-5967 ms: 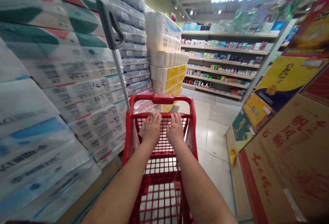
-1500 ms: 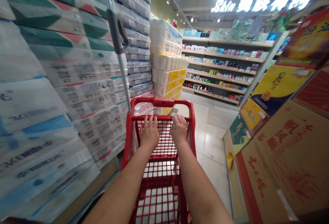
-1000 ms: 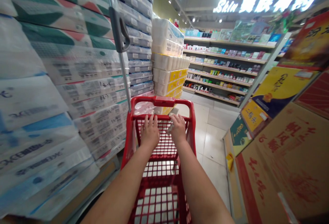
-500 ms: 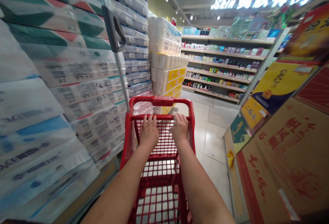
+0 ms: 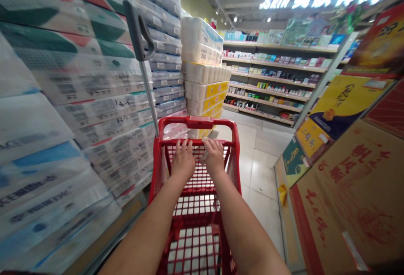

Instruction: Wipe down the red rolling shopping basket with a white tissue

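A red shopping cart (image 5: 235, 161) with a mesh basket stands right in front of me. My left hand (image 5: 183, 159) lies on the cart's crossbar, left of the middle, its fingers slightly spread over the bar. Just beside it on the right, my right hand (image 5: 213, 157) rests on the same bar with its fingers bent. Between its thumb and fingers shows a small greyish-white thing, too small to make out. A grey pole (image 5: 147, 85) with a dark grip rises at the cart's left front corner.
Stacks of wrapped paper packs (image 5: 104, 110) line the left side, with toilet roll packs (image 5: 203, 73) farther ahead. Cardboard boxes (image 5: 353, 174) and yellow boxes (image 5: 347, 98) stand at the right. Shelves of small goods (image 5: 271, 77) stand ahead, beyond the tiled floor (image 5: 265, 165).
My right hand has slid left along the crossbar, nearer to my left hand. My left hand has hardly moved.
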